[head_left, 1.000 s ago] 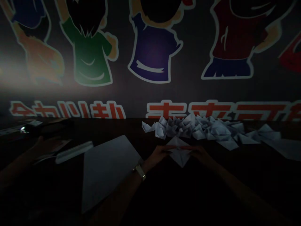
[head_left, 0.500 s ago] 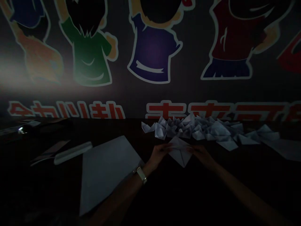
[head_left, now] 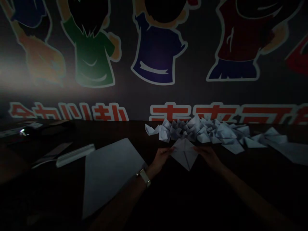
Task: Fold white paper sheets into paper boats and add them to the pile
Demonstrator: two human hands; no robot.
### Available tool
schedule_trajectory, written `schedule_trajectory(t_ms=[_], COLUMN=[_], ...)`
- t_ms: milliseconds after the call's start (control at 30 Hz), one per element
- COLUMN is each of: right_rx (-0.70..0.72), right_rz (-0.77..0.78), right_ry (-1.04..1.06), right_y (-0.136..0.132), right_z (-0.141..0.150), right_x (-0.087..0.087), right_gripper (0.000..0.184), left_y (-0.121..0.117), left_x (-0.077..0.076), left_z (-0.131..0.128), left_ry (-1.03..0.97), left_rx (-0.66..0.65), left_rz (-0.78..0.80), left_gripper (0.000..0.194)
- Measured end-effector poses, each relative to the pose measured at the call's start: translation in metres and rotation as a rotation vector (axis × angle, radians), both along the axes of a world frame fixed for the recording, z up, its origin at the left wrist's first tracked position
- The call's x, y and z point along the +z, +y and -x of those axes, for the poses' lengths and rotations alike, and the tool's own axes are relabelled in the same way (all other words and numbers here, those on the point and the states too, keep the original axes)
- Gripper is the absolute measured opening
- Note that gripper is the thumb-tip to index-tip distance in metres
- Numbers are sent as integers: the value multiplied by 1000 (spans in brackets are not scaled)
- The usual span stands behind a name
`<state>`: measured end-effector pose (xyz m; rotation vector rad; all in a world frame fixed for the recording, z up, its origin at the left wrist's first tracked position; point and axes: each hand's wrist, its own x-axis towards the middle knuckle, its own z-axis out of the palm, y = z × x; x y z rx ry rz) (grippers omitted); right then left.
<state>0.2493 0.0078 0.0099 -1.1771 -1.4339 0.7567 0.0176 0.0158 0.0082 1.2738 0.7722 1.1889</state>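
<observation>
Between my hands is a folded white paper (head_left: pixel 185 154), diamond-shaped, with crease lines meeting near its middle and one corner pointing towards me. My left hand (head_left: pixel 161 157), with a pale watch (head_left: pixel 144 177) on its wrist, pinches the paper's left corner. On the opposite corner, my right hand (head_left: pixel 209 156) grips with thumb and fingers. Just behind the paper lies a heap of folded white paper pieces (head_left: pixel 190 128). Dim light hides the finer folds.
A stack of white sheets (head_left: pixel 110 175) lies beside my left forearm. Left of it are a long pale object (head_left: pixel 75 155) and a flat strip (head_left: pixel 55 152). More white paper (head_left: pixel 292 152) lies at the right. A wall with painted cartoon figures (head_left: pixel 154 51) stands behind the table.
The paper now lies flatter and looks wider, its creases showing more fully. My fingers have drawn outward to its side corners. A dim blurred shape has appeared at the left edge.
</observation>
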Motion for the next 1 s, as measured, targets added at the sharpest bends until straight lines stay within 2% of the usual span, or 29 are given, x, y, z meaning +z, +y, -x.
schedule_trajectory(t_ms=[233, 367, 533, 700, 833, 1000], right_rx=[-38, -76, -97, -164, -106, -78], right_rz=[-3, -32, -86, -144, -179, -197], right_ry=[115, 108, 94, -71, -184, -181], right_y=[1, -1, -4, -10, -16, -20], right_z=[5, 10, 14, 13, 16, 25], right_x=[-3, -3, -4, 3, 8, 8], right_gripper=[26, 23, 26, 29, 28, 25], left_y=[-6, -9, -8, -4, -6, -5], left_x=[5, 7, 2, -1, 4, 5], left_z=[-6, -7, -7, -7, -8, -8], left_ry=[-228, -270, -246, -143, -97, -27], left_rx=[-22, -76, -31, 33, -13, 45], left_rz=[90, 51, -16, -92, -151, -177], left_gripper=[29, 35, 45, 43, 40, 34])
